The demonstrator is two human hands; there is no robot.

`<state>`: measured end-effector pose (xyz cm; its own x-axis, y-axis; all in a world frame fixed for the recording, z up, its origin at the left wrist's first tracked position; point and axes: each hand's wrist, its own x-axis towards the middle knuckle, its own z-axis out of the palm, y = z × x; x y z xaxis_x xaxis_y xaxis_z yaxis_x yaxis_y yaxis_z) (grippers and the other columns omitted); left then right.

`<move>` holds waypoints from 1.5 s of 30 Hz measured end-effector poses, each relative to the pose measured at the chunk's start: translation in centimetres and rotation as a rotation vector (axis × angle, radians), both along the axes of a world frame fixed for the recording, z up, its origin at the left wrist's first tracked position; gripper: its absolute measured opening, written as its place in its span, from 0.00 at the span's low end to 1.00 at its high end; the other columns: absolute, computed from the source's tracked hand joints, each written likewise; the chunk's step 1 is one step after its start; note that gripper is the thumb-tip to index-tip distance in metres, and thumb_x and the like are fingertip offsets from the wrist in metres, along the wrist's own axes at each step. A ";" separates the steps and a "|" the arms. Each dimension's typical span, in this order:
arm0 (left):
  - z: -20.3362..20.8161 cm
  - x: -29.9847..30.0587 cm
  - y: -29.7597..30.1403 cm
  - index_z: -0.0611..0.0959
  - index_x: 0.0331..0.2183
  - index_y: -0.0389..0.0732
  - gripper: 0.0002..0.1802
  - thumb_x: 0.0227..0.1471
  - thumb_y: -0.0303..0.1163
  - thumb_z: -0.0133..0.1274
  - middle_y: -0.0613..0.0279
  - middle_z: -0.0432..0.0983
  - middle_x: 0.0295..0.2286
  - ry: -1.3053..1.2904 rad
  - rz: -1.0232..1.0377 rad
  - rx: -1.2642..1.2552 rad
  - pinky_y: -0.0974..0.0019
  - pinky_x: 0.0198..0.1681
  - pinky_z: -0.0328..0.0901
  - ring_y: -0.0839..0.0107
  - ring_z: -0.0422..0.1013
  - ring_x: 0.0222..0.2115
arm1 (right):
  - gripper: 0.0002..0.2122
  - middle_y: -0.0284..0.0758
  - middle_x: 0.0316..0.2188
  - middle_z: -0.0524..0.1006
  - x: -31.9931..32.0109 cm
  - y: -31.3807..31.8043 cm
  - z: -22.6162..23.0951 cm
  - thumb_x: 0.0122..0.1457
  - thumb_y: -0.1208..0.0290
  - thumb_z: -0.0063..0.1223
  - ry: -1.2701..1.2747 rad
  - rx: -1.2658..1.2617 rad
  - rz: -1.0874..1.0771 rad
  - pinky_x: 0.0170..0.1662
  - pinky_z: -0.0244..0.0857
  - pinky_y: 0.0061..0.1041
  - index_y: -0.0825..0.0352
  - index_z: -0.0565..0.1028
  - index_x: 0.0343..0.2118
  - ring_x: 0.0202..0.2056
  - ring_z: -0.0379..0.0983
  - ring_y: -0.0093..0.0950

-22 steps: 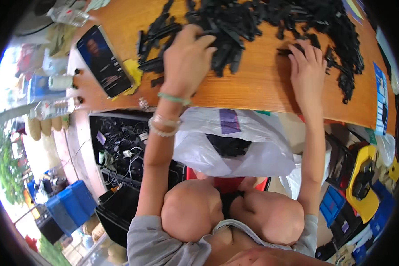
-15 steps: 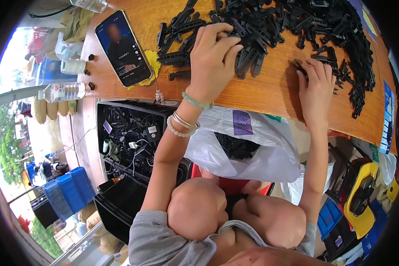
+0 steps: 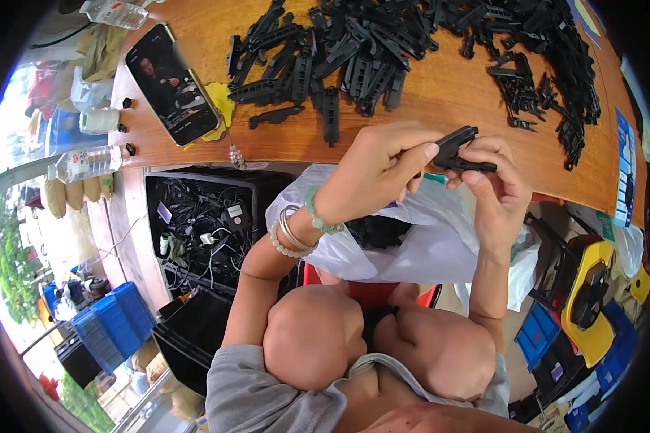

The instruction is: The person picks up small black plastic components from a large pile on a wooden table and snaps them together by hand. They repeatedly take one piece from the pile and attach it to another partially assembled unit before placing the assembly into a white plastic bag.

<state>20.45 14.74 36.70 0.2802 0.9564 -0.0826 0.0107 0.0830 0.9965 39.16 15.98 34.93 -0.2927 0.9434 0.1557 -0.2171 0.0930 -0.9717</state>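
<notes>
My two hands meet above the table's near edge. My left hand (image 3: 383,164), with bracelets at its wrist, pinches a longish black plastic part (image 3: 458,137) between thumb and fingers. A smaller black plastic piece (image 3: 477,165) is in the fingers of my right hand (image 3: 504,180), right up against the first part. Whether the two are joined, I cannot tell. On the wooden table (image 3: 289,144) lie a heap of long ribbed black parts (image 3: 354,58) and, at right, smaller black pieces (image 3: 516,83). One ribbed part (image 3: 331,115) lies apart at the heap's near side.
A lit phone (image 3: 173,85) rests on the table at left. Below the edge, a white plastic bag (image 3: 426,256) holds black parts. A black crate (image 3: 209,216) of cables stands left, a yellow chair (image 3: 592,310) right. Bottles (image 3: 85,164) are at far left.
Both hands have come back from the heaps and together over the table edge, each now with a black part. The head view has shifted slightly, and the phone's picture is different.
</notes>
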 end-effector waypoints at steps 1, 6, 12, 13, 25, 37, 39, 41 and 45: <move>0.1 0.3 -0.3 0.77 0.43 0.30 0.15 0.58 0.28 0.44 0.63 0.71 0.25 -0.027 0.015 -0.005 0.79 0.19 0.62 0.82 0.66 0.19 | 0.09 0.41 0.33 0.73 0.2 0.0 -0.1 0.53 0.86 0.50 -0.013 0.059 -0.006 0.31 0.69 0.21 0.78 0.74 0.38 0.28 0.74 0.26; -0.1 0.7 -0.4 0.80 0.39 0.33 0.12 0.56 0.26 0.45 0.66 0.69 0.19 -0.071 0.092 0.015 0.76 0.16 0.56 0.83 0.61 0.14 | 0.09 0.41 0.31 0.73 -0.1 -1.0 0.0 0.53 0.86 0.51 0.037 -0.043 -0.049 0.31 0.69 0.21 0.78 0.74 0.38 0.27 0.74 0.27; 0.0 0.3 -0.4 0.79 0.39 0.33 0.12 0.54 0.28 0.50 0.64 0.70 0.20 -0.037 0.050 -0.081 0.75 0.18 0.57 0.80 0.62 0.16 | 0.09 0.42 0.29 0.74 0.2 -1.0 -1.1 0.52 0.86 0.52 0.075 0.004 -0.061 0.29 0.70 0.21 0.78 0.74 0.38 0.26 0.75 0.28; -0.1 0.5 -0.5 0.79 0.40 0.32 0.13 0.52 0.27 0.51 0.64 0.72 0.21 0.031 0.021 0.059 0.77 0.19 0.60 0.81 0.66 0.17 | 0.09 0.42 0.29 0.75 0.1 -1.2 -1.2 0.52 0.86 0.53 0.050 0.002 -0.090 0.29 0.70 0.21 0.78 0.73 0.37 0.26 0.75 0.27; -1.2 1.3 -1.5 0.76 0.40 0.33 0.19 0.45 0.29 0.59 0.50 0.75 0.27 0.269 0.078 0.364 0.64 0.26 0.66 0.57 0.72 0.23 | 0.09 0.42 0.30 0.76 -0.6 -2.5 -2.9 0.51 0.86 0.55 0.163 -0.009 -0.211 0.33 0.68 0.19 0.72 0.68 0.34 0.28 0.75 0.24; -2.2 0.9 -1.3 0.78 0.39 0.35 0.19 0.43 0.29 0.60 0.52 0.77 0.28 0.404 0.021 0.574 0.66 0.27 0.67 0.58 0.74 0.26 | 0.20 0.36 0.34 0.76 0.8 -1.3 -2.5 0.42 0.80 0.63 -0.268 0.180 -0.079 0.33 0.63 0.22 0.69 0.74 0.42 0.29 0.72 0.25; -2.3 0.9 -1.3 0.77 0.40 0.36 0.18 0.44 0.30 0.59 0.52 0.76 0.27 0.384 0.018 0.583 0.63 0.25 0.66 0.56 0.73 0.24 | 0.19 0.36 0.35 0.77 0.9 -1.2 -2.8 0.43 0.79 0.63 -0.288 0.170 -0.081 0.32 0.63 0.23 0.69 0.74 0.41 0.30 0.73 0.25; -2.2 0.9 -1.3 0.77 0.39 0.37 0.17 0.44 0.30 0.59 0.54 0.76 0.25 0.418 -0.003 0.502 0.64 0.24 0.65 0.58 0.72 0.22 | 0.18 0.36 0.35 0.77 0.9 -0.8 -2.6 0.43 0.79 0.62 -0.269 0.147 -0.058 0.32 0.63 0.23 0.69 0.74 0.41 0.30 0.73 0.25; -2.0 0.8 -1.2 0.78 0.37 0.38 0.16 0.44 0.31 0.60 0.55 0.75 0.24 0.452 -0.013 0.492 0.65 0.23 0.64 0.60 0.71 0.21 | 0.16 0.36 0.34 0.78 1.0 -0.6 -2.0 0.43 0.78 0.61 -0.264 0.126 -0.013 0.33 0.63 0.23 0.69 0.75 0.38 0.29 0.73 0.26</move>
